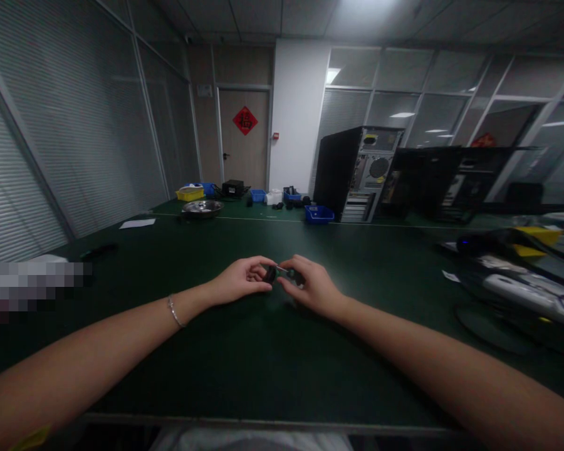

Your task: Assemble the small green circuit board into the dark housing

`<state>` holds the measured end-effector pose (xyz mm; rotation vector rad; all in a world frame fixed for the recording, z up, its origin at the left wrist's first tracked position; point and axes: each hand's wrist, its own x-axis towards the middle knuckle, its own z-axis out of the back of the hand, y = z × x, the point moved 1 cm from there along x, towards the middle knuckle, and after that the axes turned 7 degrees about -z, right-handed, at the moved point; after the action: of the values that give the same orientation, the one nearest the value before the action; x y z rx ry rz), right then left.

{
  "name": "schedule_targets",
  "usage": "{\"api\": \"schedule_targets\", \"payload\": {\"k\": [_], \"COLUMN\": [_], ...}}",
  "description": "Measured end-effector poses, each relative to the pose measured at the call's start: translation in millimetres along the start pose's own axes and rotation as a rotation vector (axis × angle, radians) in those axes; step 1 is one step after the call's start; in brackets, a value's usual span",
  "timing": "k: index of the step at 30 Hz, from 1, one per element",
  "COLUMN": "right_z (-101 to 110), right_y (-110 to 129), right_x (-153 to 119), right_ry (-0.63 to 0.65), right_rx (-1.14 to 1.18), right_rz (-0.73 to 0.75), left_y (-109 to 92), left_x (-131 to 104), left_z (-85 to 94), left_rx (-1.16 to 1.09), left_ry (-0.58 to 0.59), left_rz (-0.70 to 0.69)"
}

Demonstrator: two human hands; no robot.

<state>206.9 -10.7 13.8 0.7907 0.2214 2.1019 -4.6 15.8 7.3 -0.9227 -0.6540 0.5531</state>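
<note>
Over the middle of the green table [192,369], my two hands meet almost fingertip to fingertip. My left hand [239,279], below a thin bracelet [173,310], pinches a small dark round part [271,274] between thumb and fingers. Opposite it, my right hand [313,285] is closed round a small dark piece [295,274] with a bit of green on it. A thin, light, metal-looking strip [282,269] shows in the gap between the hands. The kind of either piece is too small and dark to tell, and fingers partly cover both.
A metal bowl [202,208], a yellow bin [189,193] and a blue bin [318,215] stand at the back. A computer tower [357,175] rises at the back right. Cables and equipment [521,288] crowd the right side. A paper sheet [138,223] lies at left.
</note>
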Motion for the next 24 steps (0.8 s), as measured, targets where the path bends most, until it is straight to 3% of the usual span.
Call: {"api": "schedule_targets", "payload": {"k": [13, 24], "right_z": [3, 3], "right_y": [10, 12], "right_x": [0, -1], "right_ry": [0.025, 0.008], "right_rx": [-0.011, -0.059], "right_rz": [0.033, 0.06], "left_y": [-11, -8], "left_x": [-4, -3], "left_z": [-9.4, -10.7], "left_rx": [0.098, -0.008], "left_ry": [-0.006, -0.054], "left_rz": [-0.007, -0.028]}}
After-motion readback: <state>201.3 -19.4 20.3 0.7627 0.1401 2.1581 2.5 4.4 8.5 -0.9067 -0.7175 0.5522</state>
